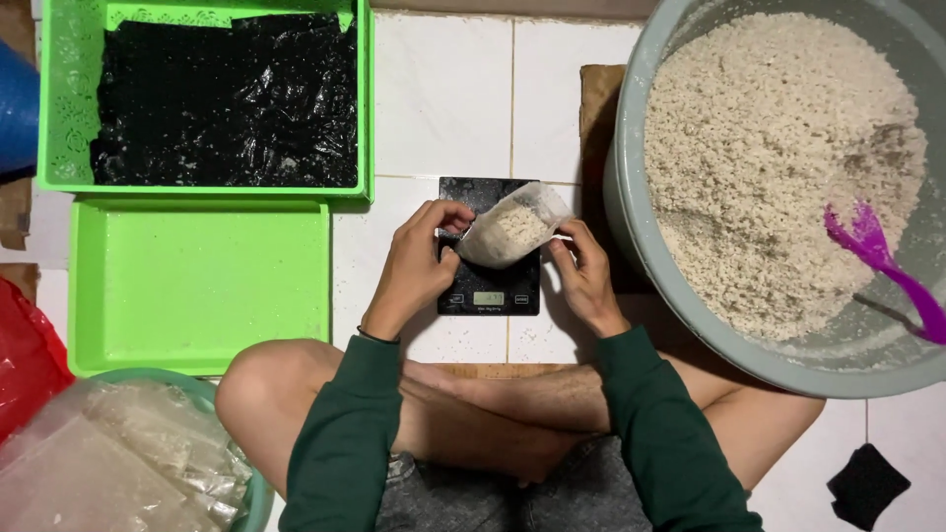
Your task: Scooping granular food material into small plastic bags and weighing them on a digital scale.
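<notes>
A small clear plastic bag (509, 226) partly filled with pale grains rests tilted on a black digital kitchen scale (490, 286) on the white tiled floor. My left hand (419, 264) pinches the bag's left edge near its mouth. My right hand (583, 273) grips its right side. Both forearms wear dark green sleeves, and I sit cross-legged just behind the scale.
A large grey tub (631, 197) of pale grains with a purple scoop (882, 261) stands right. Left are a green basket (363, 99) lined with black plastic, a green tray (197, 286), and a bowl (258, 498) of clear bags. A red bag (30, 360) and black cloth (865, 485) lie nearby.
</notes>
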